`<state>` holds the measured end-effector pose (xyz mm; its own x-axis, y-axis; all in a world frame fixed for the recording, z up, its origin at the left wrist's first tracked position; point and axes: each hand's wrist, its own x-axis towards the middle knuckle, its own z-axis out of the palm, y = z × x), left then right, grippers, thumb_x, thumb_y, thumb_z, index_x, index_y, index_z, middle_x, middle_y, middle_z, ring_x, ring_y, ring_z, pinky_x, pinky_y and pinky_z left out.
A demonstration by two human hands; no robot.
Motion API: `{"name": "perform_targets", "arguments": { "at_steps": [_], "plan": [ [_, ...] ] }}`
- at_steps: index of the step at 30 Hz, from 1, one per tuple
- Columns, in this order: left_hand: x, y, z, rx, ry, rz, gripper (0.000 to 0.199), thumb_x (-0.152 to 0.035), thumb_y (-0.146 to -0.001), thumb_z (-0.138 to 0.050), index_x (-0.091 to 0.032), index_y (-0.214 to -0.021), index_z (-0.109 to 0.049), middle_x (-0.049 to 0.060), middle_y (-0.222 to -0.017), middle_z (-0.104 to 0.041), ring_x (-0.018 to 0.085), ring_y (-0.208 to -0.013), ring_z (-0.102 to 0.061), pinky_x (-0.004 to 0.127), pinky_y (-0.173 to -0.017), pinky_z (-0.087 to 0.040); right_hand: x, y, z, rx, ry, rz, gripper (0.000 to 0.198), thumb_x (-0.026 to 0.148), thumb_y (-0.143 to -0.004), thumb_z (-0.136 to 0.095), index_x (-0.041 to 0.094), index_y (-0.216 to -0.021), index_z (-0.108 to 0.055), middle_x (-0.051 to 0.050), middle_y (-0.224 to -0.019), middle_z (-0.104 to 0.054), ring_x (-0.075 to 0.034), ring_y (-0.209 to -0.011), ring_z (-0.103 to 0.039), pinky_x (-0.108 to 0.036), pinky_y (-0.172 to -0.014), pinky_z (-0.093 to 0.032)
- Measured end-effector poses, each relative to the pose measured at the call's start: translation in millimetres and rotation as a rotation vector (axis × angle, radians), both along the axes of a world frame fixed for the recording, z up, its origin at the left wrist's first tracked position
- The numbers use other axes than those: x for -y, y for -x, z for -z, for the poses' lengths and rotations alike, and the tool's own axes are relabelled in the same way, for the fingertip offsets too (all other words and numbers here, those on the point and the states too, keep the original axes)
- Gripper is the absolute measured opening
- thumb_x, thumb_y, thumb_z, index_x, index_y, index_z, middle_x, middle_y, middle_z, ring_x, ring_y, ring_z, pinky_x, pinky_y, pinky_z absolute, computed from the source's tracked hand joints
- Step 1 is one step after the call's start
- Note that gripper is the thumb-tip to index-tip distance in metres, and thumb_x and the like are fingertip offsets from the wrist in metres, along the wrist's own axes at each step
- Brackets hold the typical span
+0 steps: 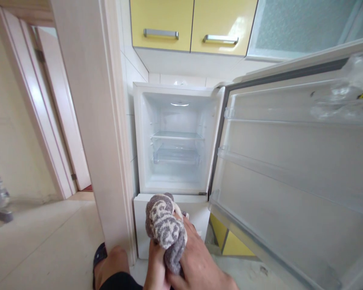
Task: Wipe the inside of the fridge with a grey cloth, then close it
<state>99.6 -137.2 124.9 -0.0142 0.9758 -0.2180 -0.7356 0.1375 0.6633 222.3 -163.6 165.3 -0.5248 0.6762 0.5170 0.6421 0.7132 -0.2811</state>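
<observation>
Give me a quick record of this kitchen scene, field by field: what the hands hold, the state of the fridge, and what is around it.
left hand: grips the lower end of the cloth from the left
right hand: wraps the cloth from the right
cloth: grey and white patterned, bunched up, held in front of the fridge
fridge: upper compartment open, lit inside, shelves bare
fridge door: swung open to the right, clear plastic in its top rack
cabinets: yellow, shut, above the fridge
doorway: to the left, beyond a white frame
</observation>
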Motion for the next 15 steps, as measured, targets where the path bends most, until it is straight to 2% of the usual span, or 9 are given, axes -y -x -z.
{"name": "perform_targets", "arguments": {
  "at_steps": [2,4,7,9,12,15],
  "plan": [
    [1,1,1.4,-0.003,0.012,-0.055,0.07,-0.033,-0.038,-0.094,-0.02,-0.104,-0.076,0.008,-0.088,-0.08,0.037,-0.098,-0.077,0.043,-0.085,-0.063,4,-6,4,0.046,0.056,-0.01,0.09,0.024,-0.083,-0.065,0.021,-0.166,-0.029,-0.013,-0.174,-0.023,-0.033,-0.162,-0.02,-0.056,-0.132,-0.017],
    [6,-1,2.9,-0.052,0.04,-0.132,0.069,-0.031,-0.038,-0.092,-0.02,-0.103,-0.075,0.004,-0.078,-0.077,0.034,-0.09,-0.077,0.041,-0.079,-0.063,8,-14,7,0.073,0.088,-0.049,0.086,0.026,-0.086,-0.069,0.02,-0.164,-0.034,-0.014,-0.174,-0.021,-0.035,-0.162,-0.018,-0.058,-0.132,-0.016],
    [20,-9,6.1,-0.12,0.061,-0.185,0.059,-0.028,-0.041,-0.086,-0.018,-0.098,-0.073,0.0,-0.067,-0.073,0.032,-0.08,-0.076,0.04,-0.074,-0.063,22,-29,4,0.065,0.097,-0.091,0.068,0.031,-0.09,-0.073,0.024,-0.154,-0.052,-0.012,-0.171,-0.033,-0.035,-0.16,-0.023,-0.056,-0.131,-0.02],
    [29,-16,9.8,-0.137,0.048,-0.175,0.052,-0.026,-0.043,-0.081,-0.018,-0.093,-0.073,0.002,-0.068,-0.073,0.032,-0.081,-0.076,0.04,-0.073,-0.062,38,-41,0,0.037,0.105,-0.075,0.057,0.032,-0.092,-0.074,0.027,-0.147,-0.061,-0.01,-0.167,-0.042,-0.033,-0.159,-0.028,-0.052,-0.131,-0.024],
    [35,-22,18.9,-0.229,0.063,-0.094,0.048,-0.029,-0.04,-0.081,-0.017,-0.086,-0.073,0.006,-0.074,-0.077,0.035,-0.085,-0.076,0.042,-0.075,-0.063,69,-69,-3,-0.017,0.146,0.027,0.056,0.039,-0.092,-0.077,0.029,-0.145,-0.063,-0.01,-0.163,-0.047,-0.03,-0.154,-0.039,-0.042,-0.126,-0.036],
    [28,-15,30.9,-0.348,0.11,-0.034,0.047,-0.036,-0.039,-0.086,-0.017,-0.081,-0.073,0.009,-0.081,-0.079,0.036,-0.093,-0.075,0.044,-0.082,-0.063,99,-109,3,-0.182,0.014,0.236,0.055,0.039,-0.096,-0.073,0.032,-0.149,-0.059,-0.01,-0.154,-0.058,-0.025,-0.141,-0.058,-0.034,-0.114,-0.052]
  ]
}}
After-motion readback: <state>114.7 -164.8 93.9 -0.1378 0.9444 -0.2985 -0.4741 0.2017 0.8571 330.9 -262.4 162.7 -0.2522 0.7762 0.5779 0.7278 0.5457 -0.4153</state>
